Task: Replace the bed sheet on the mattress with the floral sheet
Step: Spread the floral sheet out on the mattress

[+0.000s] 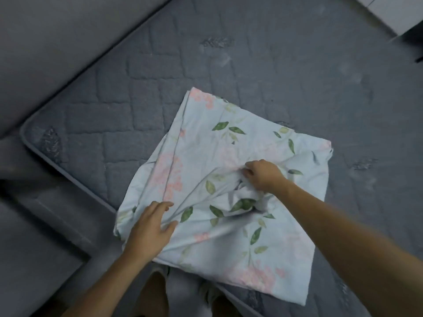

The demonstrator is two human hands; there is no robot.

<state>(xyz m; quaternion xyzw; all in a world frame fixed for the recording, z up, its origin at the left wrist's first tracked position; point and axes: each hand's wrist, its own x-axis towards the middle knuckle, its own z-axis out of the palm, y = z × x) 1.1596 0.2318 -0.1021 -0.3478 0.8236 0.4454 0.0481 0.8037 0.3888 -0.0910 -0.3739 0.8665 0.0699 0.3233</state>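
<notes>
The floral sheet (229,156), pale blue with pink flowers and green leaves, lies folded in a rough square on the bare grey quilted mattress (263,65), near its front edge. My left hand (152,227) rests on the sheet's near-left part with fingers spread and relaxed. My right hand (263,175) grips a bunched fold of the top layer near the middle, lifting it into a small ridge. No other sheet covers the mattress.
A grey padded headboard or bed frame (57,46) runs along the mattress's left side, with a rounded mattress corner (29,133) at the left. A white piece of furniture (393,10) stands at the top right. My legs (155,294) stand at the front edge.
</notes>
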